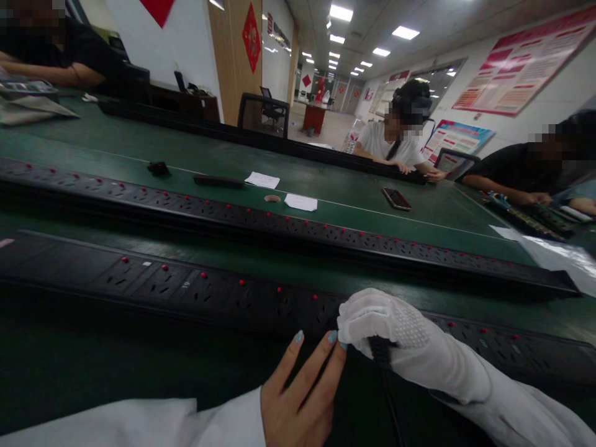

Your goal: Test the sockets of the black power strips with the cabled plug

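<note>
A long black power strip [256, 310] with a row of sockets and red dots lies across the near side of the table. My right hand [379, 323], in a white dotted glove, is closed around a black plug [380, 354] over the strip. Its black cable [392, 403] hangs down toward me; the plug's front is hidden by the glove. My bare left hand [307, 391] has its fingers extended and apart, the tips by the strip's near edge and beside the gloved fingers. It holds nothing that I can see.
Behind runs a second socket strip [298, 231]. Beyond it are a small black piece [159, 169], a dark bar [218, 181], paper slips [300, 202], a tape ring [272, 198] and a phone [396, 198]. Co-workers sit around the green table [335, 177], one at another long strip [298, 146].
</note>
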Action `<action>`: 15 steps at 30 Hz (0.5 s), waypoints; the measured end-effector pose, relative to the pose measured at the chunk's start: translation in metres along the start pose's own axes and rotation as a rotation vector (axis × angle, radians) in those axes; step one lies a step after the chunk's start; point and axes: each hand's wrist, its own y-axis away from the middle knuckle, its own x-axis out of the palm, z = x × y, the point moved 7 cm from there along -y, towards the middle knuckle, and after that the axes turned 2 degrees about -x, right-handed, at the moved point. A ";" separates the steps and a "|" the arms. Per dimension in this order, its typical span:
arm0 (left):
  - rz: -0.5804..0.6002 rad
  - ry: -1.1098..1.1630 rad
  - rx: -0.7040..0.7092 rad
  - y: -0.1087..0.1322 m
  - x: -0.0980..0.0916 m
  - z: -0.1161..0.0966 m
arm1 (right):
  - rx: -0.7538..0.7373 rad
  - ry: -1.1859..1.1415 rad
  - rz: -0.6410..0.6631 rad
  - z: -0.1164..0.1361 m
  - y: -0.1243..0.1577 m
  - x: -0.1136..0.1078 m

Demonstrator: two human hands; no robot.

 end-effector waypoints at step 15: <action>0.203 0.076 0.198 -0.001 -0.002 -0.005 | 0.102 -0.031 -0.086 -0.002 0.053 -0.025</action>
